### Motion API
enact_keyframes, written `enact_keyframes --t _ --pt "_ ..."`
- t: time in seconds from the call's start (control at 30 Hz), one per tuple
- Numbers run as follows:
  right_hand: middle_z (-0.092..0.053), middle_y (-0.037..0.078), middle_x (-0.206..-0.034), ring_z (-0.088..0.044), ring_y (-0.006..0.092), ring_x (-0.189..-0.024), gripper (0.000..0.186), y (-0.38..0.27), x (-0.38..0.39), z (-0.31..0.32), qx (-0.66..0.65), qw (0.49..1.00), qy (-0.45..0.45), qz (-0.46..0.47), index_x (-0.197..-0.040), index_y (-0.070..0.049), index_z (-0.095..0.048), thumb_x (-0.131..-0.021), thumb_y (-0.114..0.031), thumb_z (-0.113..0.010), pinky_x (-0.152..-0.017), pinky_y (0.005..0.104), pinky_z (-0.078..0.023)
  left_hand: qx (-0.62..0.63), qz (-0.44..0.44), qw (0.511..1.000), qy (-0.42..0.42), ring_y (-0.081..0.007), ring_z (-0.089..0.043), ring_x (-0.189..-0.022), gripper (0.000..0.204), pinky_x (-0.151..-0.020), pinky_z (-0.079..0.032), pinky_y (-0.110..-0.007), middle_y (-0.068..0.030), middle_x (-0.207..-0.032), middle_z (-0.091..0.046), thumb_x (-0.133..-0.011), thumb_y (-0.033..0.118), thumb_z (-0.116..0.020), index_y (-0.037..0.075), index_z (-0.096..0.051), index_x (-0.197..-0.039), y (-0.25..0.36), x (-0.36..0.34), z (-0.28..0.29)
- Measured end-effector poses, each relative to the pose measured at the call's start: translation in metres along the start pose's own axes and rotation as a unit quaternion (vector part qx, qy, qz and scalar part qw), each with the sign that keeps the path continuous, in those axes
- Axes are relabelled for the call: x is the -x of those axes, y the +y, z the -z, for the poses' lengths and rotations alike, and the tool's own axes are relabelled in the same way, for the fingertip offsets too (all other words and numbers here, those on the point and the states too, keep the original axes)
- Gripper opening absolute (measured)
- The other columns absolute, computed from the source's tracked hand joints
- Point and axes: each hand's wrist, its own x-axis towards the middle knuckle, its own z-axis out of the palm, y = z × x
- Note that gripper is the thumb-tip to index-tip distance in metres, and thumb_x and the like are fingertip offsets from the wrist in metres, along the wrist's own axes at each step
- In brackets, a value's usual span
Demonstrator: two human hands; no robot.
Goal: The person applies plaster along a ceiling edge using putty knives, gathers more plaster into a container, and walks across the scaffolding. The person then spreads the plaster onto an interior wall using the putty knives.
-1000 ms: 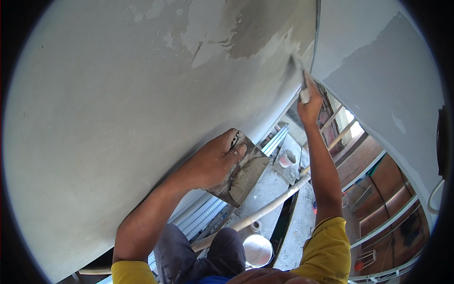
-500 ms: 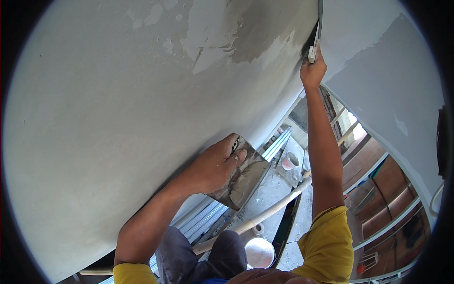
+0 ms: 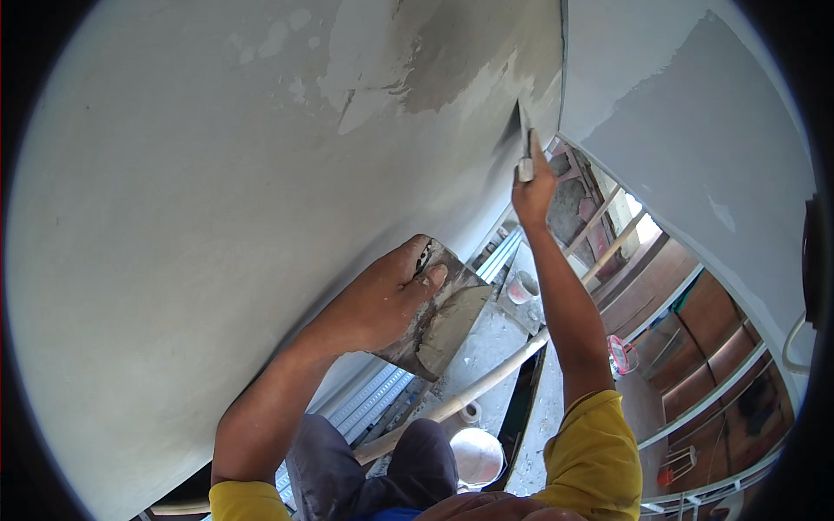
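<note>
My left hand (image 3: 391, 291) is closed around the edge of a flat plasterer's hawk (image 3: 408, 349), its thumb on top. A grey-beige lump of filler paste (image 3: 456, 326) lies on the plate. Higher up on the right, my right hand (image 3: 536, 193) grips the handle of a putty knife (image 3: 525, 130). The blade is seen nearly edge-on, close to the large pale wall surface (image 3: 191, 217), and casts a dark shadow on it. I cannot tell whether the blade touches. Damp, darker filler patches (image 3: 452, 56) spread over the wall left of and above the knife.
A second grey-patched panel (image 3: 712, 130) meets the wall at the upper right. Below me, a bamboo pole (image 3: 495, 369) crosses over dusty boards. A white bucket (image 3: 478, 456), a smaller bucket (image 3: 523, 287) and metal channels (image 3: 369, 404) lie lower down. A red-rimmed pail (image 3: 618, 356) is at right.
My right hand and the putty knife have moved down and left, away from the corner joint. My left hand with the hawk has hardly shifted.
</note>
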Motion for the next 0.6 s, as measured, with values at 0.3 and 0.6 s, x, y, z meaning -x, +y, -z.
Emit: enact_keyframes --t 0.3,0.6 --pt "-0.065 0.021 -0.107 -0.066 0.0301 -0.09 0.06 -0.001 -0.103 0.014 0.038 0.993 0.109 0.006 -0.13 -0.01 -0.054 -0.075 0.011 -0.059 -0.083 0.0341 -0.049 -0.035 0.0 0.999 0.022 -0.0213 -0.05 -0.091 0.046 -0.086 -0.041 -0.033 -0.0173 -0.097 -0.056 -0.098 0.038 -0.046 -0.006 -0.046 -0.112 -0.009 0.002 0.0" --pt "-0.055 0.024 -0.126 -0.053 0.0366 -0.119 0.056 -0.002 -0.118 0.004 0.005 0.997 0.074 0.009 -0.131 0.001 -0.049 -0.076 0.008 -0.058 -0.101 0.0364 -0.041 -0.034 0.008 0.999 0.018 -0.0294 -0.051 -0.11 0.063 -0.098 -0.037 -0.035 -0.027 -0.115 -0.055 -0.097 0.042 -0.046 -0.011 -0.038 -0.13 -0.002 0.006 0.003"
